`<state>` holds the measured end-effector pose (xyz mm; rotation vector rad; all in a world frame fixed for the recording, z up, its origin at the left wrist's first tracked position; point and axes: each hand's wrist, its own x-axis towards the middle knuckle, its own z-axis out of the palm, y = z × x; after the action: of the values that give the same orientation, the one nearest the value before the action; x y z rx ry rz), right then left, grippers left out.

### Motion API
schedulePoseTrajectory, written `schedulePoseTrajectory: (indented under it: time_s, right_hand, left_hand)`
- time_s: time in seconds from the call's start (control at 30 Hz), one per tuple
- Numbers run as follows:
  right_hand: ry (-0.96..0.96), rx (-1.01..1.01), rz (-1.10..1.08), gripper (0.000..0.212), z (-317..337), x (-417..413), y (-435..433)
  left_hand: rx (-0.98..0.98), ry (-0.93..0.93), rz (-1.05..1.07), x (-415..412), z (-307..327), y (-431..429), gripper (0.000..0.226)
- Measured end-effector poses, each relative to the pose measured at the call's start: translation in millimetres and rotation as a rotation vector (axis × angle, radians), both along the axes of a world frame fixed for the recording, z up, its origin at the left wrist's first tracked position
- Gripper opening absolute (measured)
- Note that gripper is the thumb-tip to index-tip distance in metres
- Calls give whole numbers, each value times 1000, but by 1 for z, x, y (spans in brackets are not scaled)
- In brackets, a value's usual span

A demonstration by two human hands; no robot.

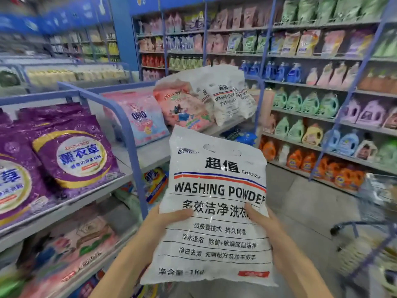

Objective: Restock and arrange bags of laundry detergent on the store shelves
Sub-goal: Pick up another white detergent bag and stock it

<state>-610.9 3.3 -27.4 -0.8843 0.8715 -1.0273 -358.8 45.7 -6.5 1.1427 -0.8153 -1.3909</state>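
I hold a white bag of washing powder [217,203] upright in front of me, label facing me. My left hand [169,218] grips its left edge with the thumb across the front. My right hand [262,220] grips the right edge the same way. Beyond it, on the upper shelf [150,153] of the low rack, stand more white bags of the same powder [225,97], leaning beside a pink bag [182,104] and a pink and blue bag [139,119]. Purple bags [73,153] fill the shelf section at the left.
A blue metal divider [129,130] separates the purple bags from the pink ones. Lower shelves hold more bags. Across the aisle a tall rack [322,87] carries detergent bottles and pouches. A wire shopping cart [373,229] stands at the right.
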Motion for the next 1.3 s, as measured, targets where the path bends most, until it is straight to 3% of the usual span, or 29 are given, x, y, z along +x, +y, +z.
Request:
schedulePoseTrajectory:
  time_s: [0.27,0.43,0.53,0.63,0.83,0.93,1.07,1.3]
  right_hand:
    - [53,-33,98,48,-2,35,-172]
    - [100,-115,164,37,19,70,-276]
    - [137,-149,221,64,20,90,-332]
    - [101,-180,351,59,29,115,-377]
    - [117,-290,532,20,56,178,-446]
    - [112,-339,668,25,72,215,-470]
    - [100,-382,803,26,69,266,-497]
    - [162,-474,789,38,40,319,-502]
  left_hand:
    - [-40,-25,169,25,-5,-134,52]
    - [-67,-67,295,49,8,-217,74]
    - [-65,-60,356,57,11,-253,29]
    - [-53,-51,476,68,17,-280,23]
    - [-120,-225,740,102,35,-316,33]
    - [-150,-313,852,121,47,-323,59]
    - [-122,-380,1061,142,47,-335,32]
    - [43,-446,1337,156,18,-349,39]
